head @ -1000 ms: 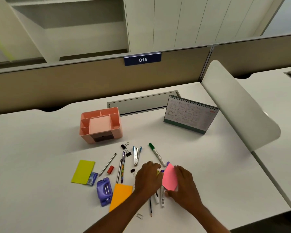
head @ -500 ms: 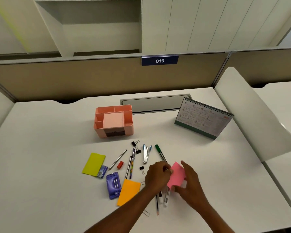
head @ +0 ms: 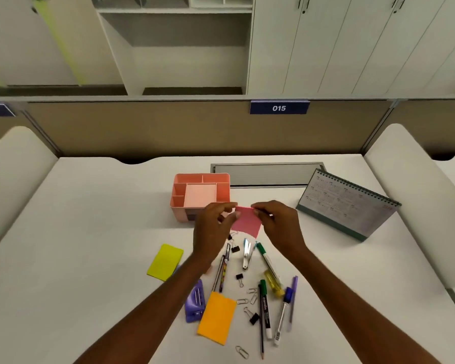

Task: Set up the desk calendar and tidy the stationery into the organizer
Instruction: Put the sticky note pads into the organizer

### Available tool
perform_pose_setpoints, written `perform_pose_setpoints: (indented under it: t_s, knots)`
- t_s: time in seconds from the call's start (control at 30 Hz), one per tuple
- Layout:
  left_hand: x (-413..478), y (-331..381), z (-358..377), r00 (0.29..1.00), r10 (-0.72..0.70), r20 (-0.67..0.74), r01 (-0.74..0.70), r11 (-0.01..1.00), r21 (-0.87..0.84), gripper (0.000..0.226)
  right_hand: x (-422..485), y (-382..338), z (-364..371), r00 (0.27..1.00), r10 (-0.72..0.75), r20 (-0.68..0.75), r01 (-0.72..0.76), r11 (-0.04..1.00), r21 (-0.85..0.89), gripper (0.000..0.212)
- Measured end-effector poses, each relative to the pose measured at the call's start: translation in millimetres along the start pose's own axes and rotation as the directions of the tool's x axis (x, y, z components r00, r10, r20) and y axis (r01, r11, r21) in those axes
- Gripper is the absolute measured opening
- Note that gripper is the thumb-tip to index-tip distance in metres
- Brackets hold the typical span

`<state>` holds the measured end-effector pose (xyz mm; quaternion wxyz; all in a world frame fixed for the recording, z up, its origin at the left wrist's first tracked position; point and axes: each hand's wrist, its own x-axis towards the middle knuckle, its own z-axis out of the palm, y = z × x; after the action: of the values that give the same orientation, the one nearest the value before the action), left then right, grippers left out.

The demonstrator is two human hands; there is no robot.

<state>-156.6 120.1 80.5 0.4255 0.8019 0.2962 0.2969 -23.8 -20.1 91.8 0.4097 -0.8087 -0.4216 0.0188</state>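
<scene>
orange pad (head: 216,317), pens (head: 264,311) and clips (head: 242,301) lie loose nearest, so forearms (head: 147,308) should pass high. left hand (head: 213,227) and right hand (head: 279,222) each pinch a top corner of the pink pad (head: 247,223), in the air just before the organizer (head: 202,176); level it, lower it inside the rim of the wide middle tray (head: 200,195), calendar (head: 347,203) well right.

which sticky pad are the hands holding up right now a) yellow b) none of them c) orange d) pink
d: the left hand and the right hand both pinch the pink pad in the air, while the yellow pad and the orange pad lie flat below.
</scene>
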Motion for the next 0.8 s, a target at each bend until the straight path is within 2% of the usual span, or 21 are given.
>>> perform_pose_setpoints:
  t_s: [0.13,0.33,0.5,0.8]
  knots:
    - [51,-3,-29,0.992,0.091,-0.092,-0.089,0.996,0.027,0.018,59,-23,21,0.991,-0.135,-0.019,0.133,0.989,-0.061,0.018]
    - [110,-15,-53,0.971,0.215,-0.108,-0.200,0.970,0.138,0.009,122,-38,44,0.974,-0.225,-0.004,0.223,0.968,-0.116,0.017]
    - [140,-27,-53,0.964,0.238,-0.117,-0.206,0.950,0.234,0.011,152,-28,66,0.986,-0.166,-0.025,0.161,0.978,-0.136,0.017]
    - [167,-58,-35,0.984,0.165,-0.063,-0.133,0.927,0.352,0.013,175,-1,97,0.997,-0.068,0.029,0.072,0.983,-0.169,0.021]
